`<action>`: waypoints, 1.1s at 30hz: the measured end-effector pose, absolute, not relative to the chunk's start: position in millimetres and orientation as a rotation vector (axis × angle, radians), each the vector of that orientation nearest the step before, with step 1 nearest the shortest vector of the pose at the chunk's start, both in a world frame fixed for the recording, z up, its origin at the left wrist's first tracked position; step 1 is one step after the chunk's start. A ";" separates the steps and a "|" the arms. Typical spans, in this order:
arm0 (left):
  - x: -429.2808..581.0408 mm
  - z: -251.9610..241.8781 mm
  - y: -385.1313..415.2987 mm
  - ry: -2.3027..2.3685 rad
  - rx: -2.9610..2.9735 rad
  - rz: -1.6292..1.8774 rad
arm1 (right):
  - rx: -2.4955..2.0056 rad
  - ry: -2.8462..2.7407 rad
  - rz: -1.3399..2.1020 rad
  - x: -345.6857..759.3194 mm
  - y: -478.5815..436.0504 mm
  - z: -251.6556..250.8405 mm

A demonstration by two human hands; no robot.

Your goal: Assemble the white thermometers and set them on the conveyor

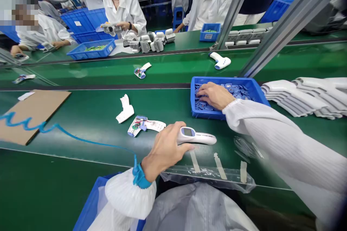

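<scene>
My left hand (pixel 166 148), with a blue wrist strap (pixel 141 176), is closed around the head end of a white infrared thermometer (pixel 202 138), its small grey screen facing up. My right hand (pixel 215 95) reaches into a blue tray (pixel 230 114), fingers bent down among many small blue plastic parts (pixel 237 90). Its fingertips are partly hidden, so I cannot make out whether they pinch a part. Left of the thermometer lies an opened thermometer half (pixel 139 126) with circuit board and wires. Just behind that is a bare white shell half (pixel 125 109).
Stacked white shells (pixel 298 95) stand right of the tray. A brown board (pixel 35 115) lies at left, with a coiled blue cord (pixel 81 140) crossing it. Tape strips (pixel 219 166) hold a plastic bag at the front edge. A conveyor (pixel 173 70) carries thermometer pieces; co-workers sit beyond.
</scene>
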State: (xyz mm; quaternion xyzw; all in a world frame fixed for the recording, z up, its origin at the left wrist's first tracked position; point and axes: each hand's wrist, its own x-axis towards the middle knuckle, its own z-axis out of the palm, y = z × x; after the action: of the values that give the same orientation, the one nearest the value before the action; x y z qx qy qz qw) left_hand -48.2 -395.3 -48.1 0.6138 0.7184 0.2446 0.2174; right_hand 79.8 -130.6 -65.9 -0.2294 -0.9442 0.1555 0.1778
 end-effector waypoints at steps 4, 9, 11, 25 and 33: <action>-31.4 -42.1 -380.5 1.903 2.185 0.376 | -0.612 -2.641 0.477 79.0 -130.0 -65.3; -33.9 -40.5 -378.3 2.007 1.688 0.633 | -0.790 -2.399 0.520 103.6 -151.8 -50.3; -38.8 -44.6 -379.2 1.934 1.430 0.816 | -0.827 -2.276 0.730 116.4 -168.6 -41.9; -15.0 -19.0 -358.5 1.758 1.681 0.838 | -0.774 -2.035 1.344 156.2 -265.0 -9.4; -22.3 -14.6 -351.7 1.723 1.866 0.628 | -0.638 -2.279 0.765 158.5 -275.9 -21.3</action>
State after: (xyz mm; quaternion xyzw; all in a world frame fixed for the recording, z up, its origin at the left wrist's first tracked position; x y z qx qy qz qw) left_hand -22.3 -351.7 -14.6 0.6888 0.6360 0.2317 0.2597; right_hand 158.5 -275.9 -21.3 -0.2428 -0.8678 0.2911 0.3213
